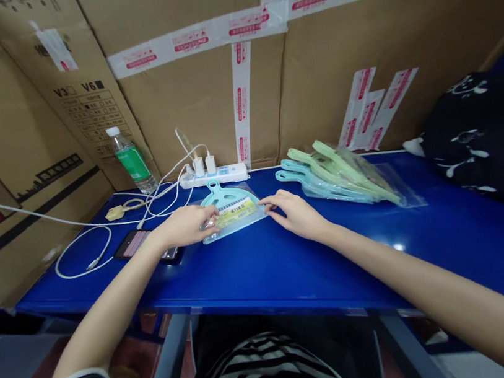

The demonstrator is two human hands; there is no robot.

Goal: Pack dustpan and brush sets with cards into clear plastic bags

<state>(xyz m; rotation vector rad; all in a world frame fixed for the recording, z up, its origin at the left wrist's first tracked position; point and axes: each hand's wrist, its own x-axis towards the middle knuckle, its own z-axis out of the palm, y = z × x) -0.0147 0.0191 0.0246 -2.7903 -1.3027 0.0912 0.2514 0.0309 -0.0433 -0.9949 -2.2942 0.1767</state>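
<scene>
On the glossy blue tabletop (pixel 264 275), just in front of the power strip (pixel 231 173), lies a clear plastic bag (pixel 256 216) holding a flat, pale-blue plastic board (pixel 236 193) with a looped handle and a yellow printed label (pixel 236 212). The left hand (pixel 186 224), palm down, has its grip pinched at the bag's left edge; the right hand (pixel 297 212) arches, fingertips close together at the right edge, though whether its grip has hold of film, I cannot tell.
</scene>
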